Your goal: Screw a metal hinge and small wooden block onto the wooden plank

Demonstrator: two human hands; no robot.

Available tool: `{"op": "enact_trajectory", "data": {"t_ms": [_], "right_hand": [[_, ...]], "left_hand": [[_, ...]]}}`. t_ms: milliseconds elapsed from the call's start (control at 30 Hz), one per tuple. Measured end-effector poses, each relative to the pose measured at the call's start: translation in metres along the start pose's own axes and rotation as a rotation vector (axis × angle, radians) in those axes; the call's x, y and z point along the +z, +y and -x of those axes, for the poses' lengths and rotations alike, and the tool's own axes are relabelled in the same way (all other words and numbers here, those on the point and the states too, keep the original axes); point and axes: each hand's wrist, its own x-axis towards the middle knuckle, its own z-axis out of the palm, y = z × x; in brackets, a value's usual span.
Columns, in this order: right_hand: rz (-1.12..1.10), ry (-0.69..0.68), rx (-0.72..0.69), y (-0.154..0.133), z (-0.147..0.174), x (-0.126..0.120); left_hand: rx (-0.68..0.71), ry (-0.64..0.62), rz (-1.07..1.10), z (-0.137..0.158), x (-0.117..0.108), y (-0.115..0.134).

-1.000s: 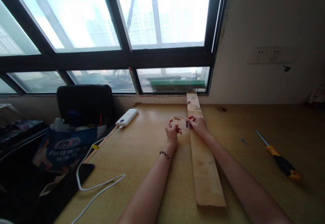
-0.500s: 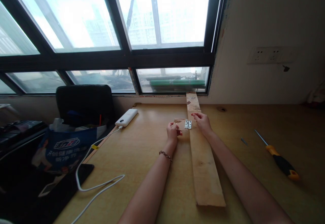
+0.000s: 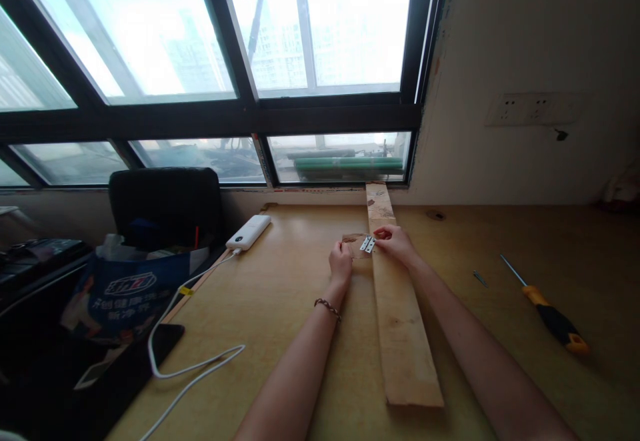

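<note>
A long wooden plank [image 3: 404, 334] lies lengthwise on the table. Against its left side sits a short piece of wood [image 3: 353, 237] with a rough, broken edge, and my left hand [image 3: 341, 262] is closed on its left end. A small silver hinge [image 3: 368, 244] with screw holes lies tilted across the joint between the two pieces. My right hand [image 3: 397, 243] rests over the plank, thumb and fingers pinched at the hinge's right edge.
Right of the plank lie small screws [image 3: 480, 279] and a screwdriver [image 3: 555, 317] with a yellow and black handle. A white power bank [image 3: 249, 231] with a white cable [image 3: 200, 366] is at the left table edge. A black chair [image 3: 165, 204] holds a blue bag [image 3: 127, 294].
The hinge has turned from straight to slanted and shifted slightly left. My right hand has moved left and down onto its edge. My left hand stays on the short wood.
</note>
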Motion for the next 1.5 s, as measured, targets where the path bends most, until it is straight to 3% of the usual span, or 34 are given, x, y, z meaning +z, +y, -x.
{"op": "enact_trajectory", "data": {"t_ms": [267, 633, 900, 1233, 1500], "right_hand": [[0.06, 0.009, -0.11, -0.009, 0.006, -0.001], [0.15, 0.001, -0.144, -0.011, 0.005, 0.0], [0.214, -0.002, -0.13, -0.018, 0.009, 0.001], [0.721, -0.053, -0.274, -0.031, 0.022, 0.006], [0.831, -0.055, -0.334, -0.031, 0.022, 0.007]], "left_hand": [[-0.091, -0.013, 0.13, 0.001, -0.002, 0.007], [-0.069, -0.019, 0.149, -0.002, -0.002, 0.002], [0.046, -0.015, -0.125, -0.003, -0.002, -0.001], [0.022, -0.013, -0.231, -0.004, -0.001, -0.008], [0.117, 0.018, -0.548, 0.001, 0.0, -0.004]]}}
